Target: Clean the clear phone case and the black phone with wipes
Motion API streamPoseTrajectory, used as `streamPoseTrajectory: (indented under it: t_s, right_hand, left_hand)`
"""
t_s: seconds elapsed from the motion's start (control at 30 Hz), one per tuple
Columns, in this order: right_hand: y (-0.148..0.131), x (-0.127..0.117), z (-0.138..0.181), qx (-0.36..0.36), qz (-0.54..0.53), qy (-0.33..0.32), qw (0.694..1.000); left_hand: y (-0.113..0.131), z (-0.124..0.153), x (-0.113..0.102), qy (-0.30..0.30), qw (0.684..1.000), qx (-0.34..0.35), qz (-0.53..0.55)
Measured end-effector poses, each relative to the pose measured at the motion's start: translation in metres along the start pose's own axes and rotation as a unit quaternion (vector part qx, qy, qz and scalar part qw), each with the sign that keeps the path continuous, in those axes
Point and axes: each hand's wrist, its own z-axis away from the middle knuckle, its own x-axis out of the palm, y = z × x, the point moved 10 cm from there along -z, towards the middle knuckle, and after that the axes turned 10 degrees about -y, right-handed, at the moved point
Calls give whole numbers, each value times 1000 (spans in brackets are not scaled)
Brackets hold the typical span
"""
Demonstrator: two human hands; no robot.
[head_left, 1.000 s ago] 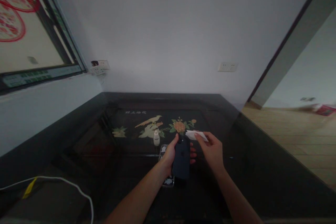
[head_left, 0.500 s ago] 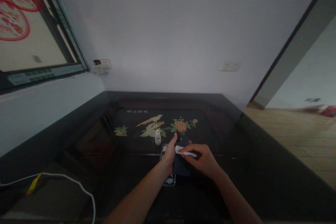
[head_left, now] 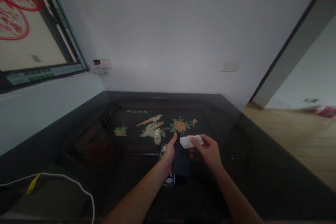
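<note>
My left hand (head_left: 169, 154) is closed around a dark smartphone (head_left: 181, 161), thumb along its left edge and fingertips showing at the right edge. In my right hand (head_left: 208, 148) a folded white tissue (head_left: 188, 142) is pinched between thumb and fingers, over the upper end of the phone. Whether the tissue touches the phone I cannot tell. Beneath my left hand and wrist lies a phone case (head_left: 169, 180) with a pale pattern and shiny rim, partly hidden. A small clear bottle with a white cap (head_left: 157, 138) stands just beyond it.
The glossy black table (head_left: 126, 189) carries a bird-and-flower picture (head_left: 180, 126). A white cable (head_left: 65, 176) with a yellow tag (head_left: 33, 184) runs across the left front. A small dark object (head_left: 232, 158) lies to the right. Wall sockets (head_left: 230, 67) sit behind.
My right hand has moved up and turned, so the tissue now lies flatter over the phone's top end. More of the phone's lower surface shows. My left hand stays in place.
</note>
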Motion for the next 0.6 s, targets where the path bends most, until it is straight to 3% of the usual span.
streamPoseTrajectory:
  t_s: [0.1, 0.17, 0.4, 0.6]
  right_hand:
    - [-10, -25, 5, -50, 32, 119, 991]
    - [-12, -28, 7, -64, 47, 140, 987]
    - [-25, 9, 10, -128, 145, 2, 981]
    - [-29, 36, 13, -180, 197, -116, 957]
  left_hand:
    - [3, 0, 7, -36, 999, 11, -7]
    - [3, 0, 10, -51, 999, 10, -10]
    - [-1, 6, 8, -7, 1000, 0, 1]
    - [-1, 12, 14, -16, 1000, -13, 1]
